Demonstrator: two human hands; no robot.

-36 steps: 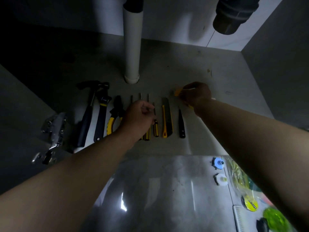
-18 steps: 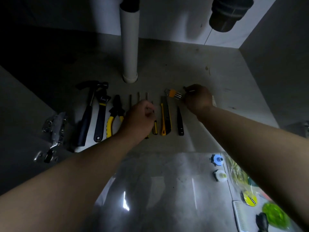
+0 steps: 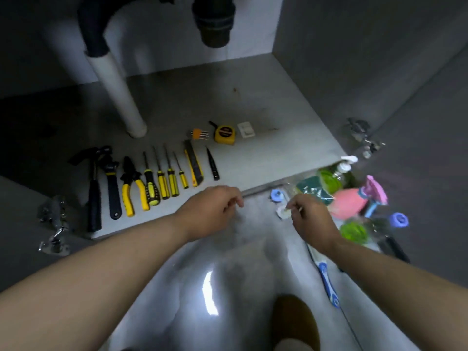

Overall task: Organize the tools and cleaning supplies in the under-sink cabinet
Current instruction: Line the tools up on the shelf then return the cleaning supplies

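- L hand (image 3: pixel 215 211): fingers loosely curled, nothing held; tools (image 3: pixel 152 178) lined up on cabinet floor (image 3: pixel 266 158) just beyond fingertips.
- R hand (image 3: pixel 307 219): fingers pinched near a small white cap (image 3: pixel 281 212); actual grip can't be told.
- Supplies (image 3: pixel 352 201) heaped just right of R fingers, outside cabinet.
- Tape measure (image 3: pixel 225 134) further back.

head cam | looks forward and down, close | cabinet floor (image 3: pixel 253 97) ahead, room floor (image 3: pixel 228 249) below
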